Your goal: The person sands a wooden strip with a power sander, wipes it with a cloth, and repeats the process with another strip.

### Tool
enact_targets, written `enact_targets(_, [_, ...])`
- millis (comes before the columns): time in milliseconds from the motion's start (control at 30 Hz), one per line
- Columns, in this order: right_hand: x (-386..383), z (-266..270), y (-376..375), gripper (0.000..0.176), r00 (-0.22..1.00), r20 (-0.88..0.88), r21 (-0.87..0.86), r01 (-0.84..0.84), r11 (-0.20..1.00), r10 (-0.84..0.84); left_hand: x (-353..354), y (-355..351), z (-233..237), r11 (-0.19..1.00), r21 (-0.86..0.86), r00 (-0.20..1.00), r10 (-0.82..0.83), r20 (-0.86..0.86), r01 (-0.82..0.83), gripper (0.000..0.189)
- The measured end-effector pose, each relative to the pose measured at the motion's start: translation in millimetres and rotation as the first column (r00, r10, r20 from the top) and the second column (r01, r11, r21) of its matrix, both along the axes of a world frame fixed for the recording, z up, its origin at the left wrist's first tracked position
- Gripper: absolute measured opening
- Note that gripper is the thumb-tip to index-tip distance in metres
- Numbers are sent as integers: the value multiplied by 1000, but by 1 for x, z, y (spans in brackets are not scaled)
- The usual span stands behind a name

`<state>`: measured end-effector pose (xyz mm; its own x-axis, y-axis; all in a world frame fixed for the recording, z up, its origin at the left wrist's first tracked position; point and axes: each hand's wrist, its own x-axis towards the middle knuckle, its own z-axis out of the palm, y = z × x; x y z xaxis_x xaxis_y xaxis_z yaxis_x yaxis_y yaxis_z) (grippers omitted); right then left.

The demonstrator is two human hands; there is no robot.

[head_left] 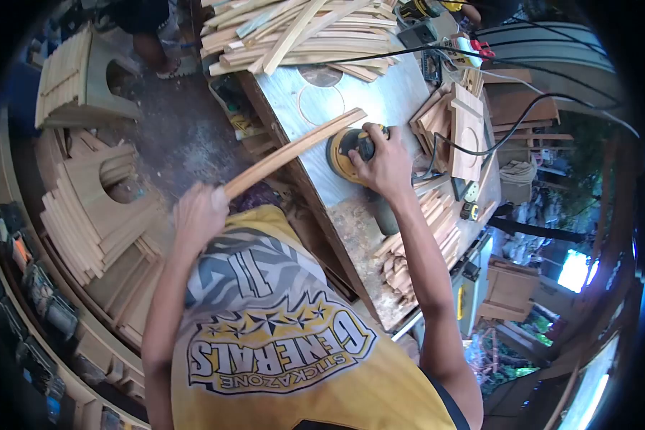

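Note:
My left hand (201,213) is closed round the near end of a long wooden strip (287,158). The strip slants up and to the right over the edge of the workbench (358,236), its far end beside the sander. My right hand (387,163) grips a yellow and black power sander (345,154) from above, fingers wrapped over its dark top. The sander stands on a pale board (315,179) on the bench, and its dark cylindrical part (384,215) points toward me.
A large heap of wooden strips (301,36) lies at the bench's far end. More short strips (430,236) are stacked at the right. A black cable (494,147) loops across the right side. Wooden house-shaped pieces (93,208) stand on the left. A person's foot (170,70) shows at upper left.

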<state>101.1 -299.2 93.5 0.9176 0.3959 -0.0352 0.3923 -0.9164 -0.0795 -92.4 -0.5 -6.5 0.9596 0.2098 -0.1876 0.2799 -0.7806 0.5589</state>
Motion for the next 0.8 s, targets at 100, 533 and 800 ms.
enact_targets(100, [-14,15,-7,51,997,-72,-79,-29,996,24,30,-15,-10,998,24,995,-49,-88,51,27])
enact_targets(533, [50,10,19,43,993,-20,10,-113,994,113,87,9,-18,909,230,924,-289,-251,347,27])
enact_targets(800, [42,3,38,41,960,82,24,-271,962,268,103,6,-11,912,264,935,-251,-250,315,22])
